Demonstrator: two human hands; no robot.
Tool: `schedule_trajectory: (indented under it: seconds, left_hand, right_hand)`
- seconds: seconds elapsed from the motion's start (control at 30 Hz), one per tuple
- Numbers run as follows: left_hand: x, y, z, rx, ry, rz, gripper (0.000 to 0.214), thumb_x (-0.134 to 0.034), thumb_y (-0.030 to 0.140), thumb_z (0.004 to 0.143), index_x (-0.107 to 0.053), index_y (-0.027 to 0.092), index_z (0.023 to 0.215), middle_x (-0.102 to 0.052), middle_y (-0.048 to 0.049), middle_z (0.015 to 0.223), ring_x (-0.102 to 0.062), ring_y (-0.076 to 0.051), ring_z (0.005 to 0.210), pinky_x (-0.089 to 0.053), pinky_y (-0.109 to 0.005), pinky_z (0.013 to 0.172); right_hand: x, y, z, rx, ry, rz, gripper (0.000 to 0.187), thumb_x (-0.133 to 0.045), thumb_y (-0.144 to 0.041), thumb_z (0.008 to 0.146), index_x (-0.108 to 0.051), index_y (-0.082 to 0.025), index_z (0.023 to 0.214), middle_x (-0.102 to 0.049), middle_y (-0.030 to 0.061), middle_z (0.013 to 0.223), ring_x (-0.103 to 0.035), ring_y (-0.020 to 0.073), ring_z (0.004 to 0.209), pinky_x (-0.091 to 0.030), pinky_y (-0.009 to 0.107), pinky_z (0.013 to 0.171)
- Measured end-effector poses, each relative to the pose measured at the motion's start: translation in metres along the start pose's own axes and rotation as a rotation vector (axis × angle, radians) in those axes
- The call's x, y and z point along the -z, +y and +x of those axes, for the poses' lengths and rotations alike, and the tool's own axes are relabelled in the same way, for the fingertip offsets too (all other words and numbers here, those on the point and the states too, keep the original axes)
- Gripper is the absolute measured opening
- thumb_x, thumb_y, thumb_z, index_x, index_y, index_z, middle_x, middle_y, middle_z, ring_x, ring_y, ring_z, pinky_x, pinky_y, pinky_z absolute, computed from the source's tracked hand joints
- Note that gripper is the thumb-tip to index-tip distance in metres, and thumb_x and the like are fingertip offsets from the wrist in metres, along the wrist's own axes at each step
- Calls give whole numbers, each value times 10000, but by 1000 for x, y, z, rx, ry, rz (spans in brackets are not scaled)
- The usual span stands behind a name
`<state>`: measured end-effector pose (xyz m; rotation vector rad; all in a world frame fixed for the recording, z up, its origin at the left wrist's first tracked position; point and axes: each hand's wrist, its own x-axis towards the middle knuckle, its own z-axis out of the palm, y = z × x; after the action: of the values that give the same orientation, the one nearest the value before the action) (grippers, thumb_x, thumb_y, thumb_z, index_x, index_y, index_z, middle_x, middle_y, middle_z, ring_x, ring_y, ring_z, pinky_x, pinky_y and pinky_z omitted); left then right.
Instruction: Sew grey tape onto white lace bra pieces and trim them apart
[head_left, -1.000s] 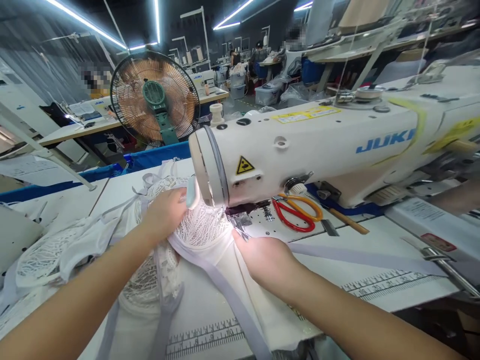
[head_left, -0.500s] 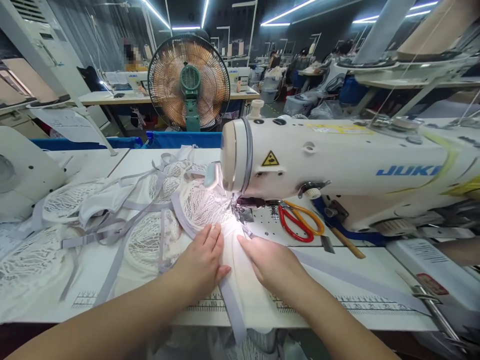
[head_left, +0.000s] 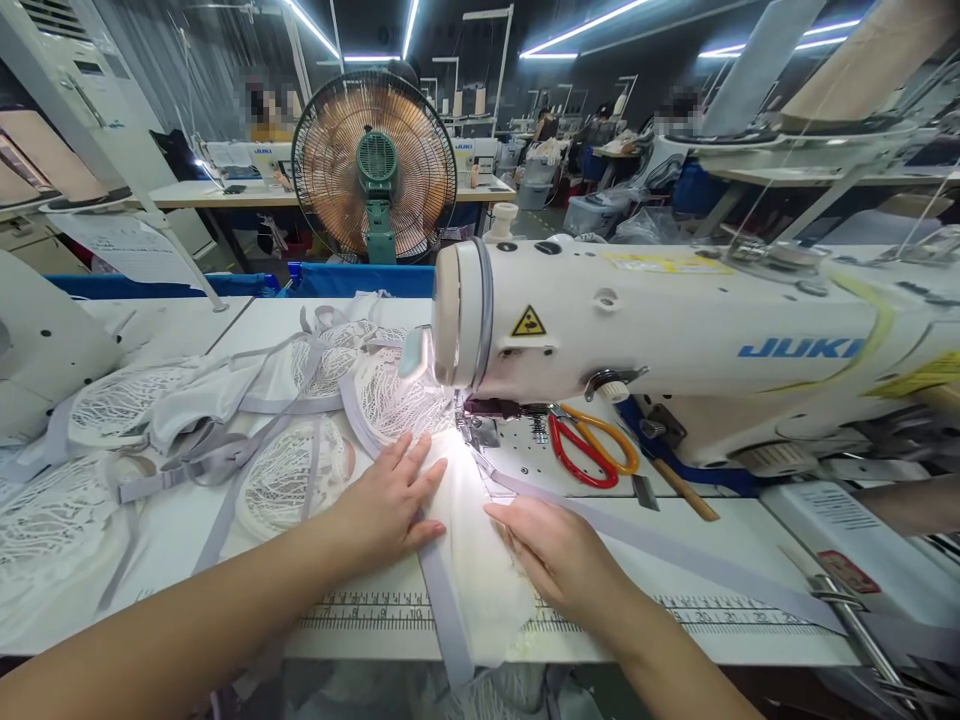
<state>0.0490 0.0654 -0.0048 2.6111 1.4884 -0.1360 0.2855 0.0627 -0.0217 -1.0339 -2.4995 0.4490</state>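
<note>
A white bra [head_left: 405,400] is lying on the table [head_left: 795,625] at the head end of the sewing machine [head_left: 660,320], its lace cup sitting just beside and partly beneath that end. The plain cloth of the bra is spreading toward the person from the sewing machine's needle area, running between the two hands and hanging slightly past the table's near edge.

The left hand [head_left: 397,500] is resting palm down on the near side of the sewing machine, its fingers spreading loosely and touching the cloth just below the lace cup; it is gripping nothing. The right hand [head_left: 559,555] is lying on the near side of the sewing machine too, curling its fingers at the opposite edge of the cloth; whether it is pinching that edge, I cannot tell. The cloth is filling the gap between the hands, and the lace cup is lying beyond the left hand's fingertips, nearer the sewing machine.

A lavender tape [head_left: 645,548] is stretching from the sewing machine's needle area past the right hand. Scissors [head_left: 589,450] are lying under the sewing machine's arm. More bras [head_left: 289,475] are lying heaped to the left of the sewing machine, beyond the left forearm.
</note>
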Motion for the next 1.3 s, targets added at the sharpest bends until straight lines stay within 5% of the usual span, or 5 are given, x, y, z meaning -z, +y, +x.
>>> schedule_trajectory:
  seconds: [0.37, 1.3]
  left_hand:
    - [4, -24, 8, -53, -45, -24, 662, -366, 587, 856, -270, 231, 1405, -139, -106, 1506, -124, -347, 1361, -249, -496, 1043]
    - [11, -63, 41, -129, -67, 68, 651, -349, 539, 882, -222, 205, 1426, -77, -134, 1509, -52, -323, 1373, -180, -456, 1082]
  right_hand:
    - [-6, 8, 0, 97, 120, 33, 288, -381, -92, 827, -589, -147, 1019, -580, 45, 690, -506, 163, 602, -381, 263, 508]
    - [-5, 9, -1, 85, 107, 54, 307, -369, -48, 810, -570, -139, 1024, -543, 35, 662, -467, 148, 585, -379, 254, 501]
